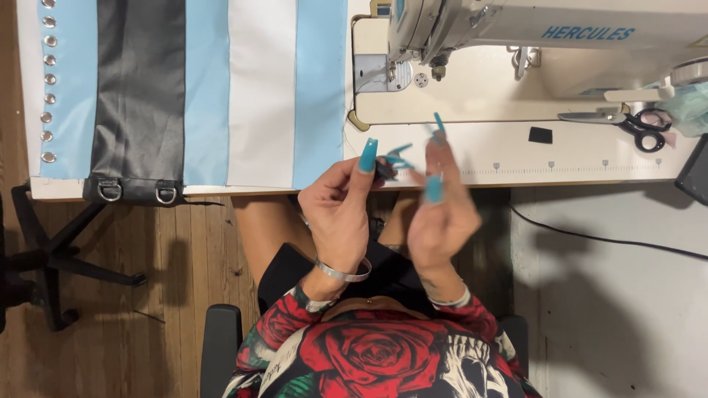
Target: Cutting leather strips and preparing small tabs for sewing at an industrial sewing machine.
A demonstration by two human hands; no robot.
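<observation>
My left hand (pixel 341 206) is raised in front of the table edge and pinches a small dark piece (pixel 385 169) between thumb and fingertips. My right hand (pixel 440 203) is close beside it, blurred, with its long teal nails spread and nothing clearly in it. Both hands hover above my lap, just below the white sewing table (pixel 516 151). What the dark piece is cannot be made out.
A white sewing machine (pixel 531 33) stands at the back right, with black-handled scissors (pixel 638 125) and a small black patch (pixel 540 135) on the table. Blue, white and black panels with eyelets and D-rings (pixel 192 88) lie at left. A chair base (pixel 51 258) stands on the wooden floor.
</observation>
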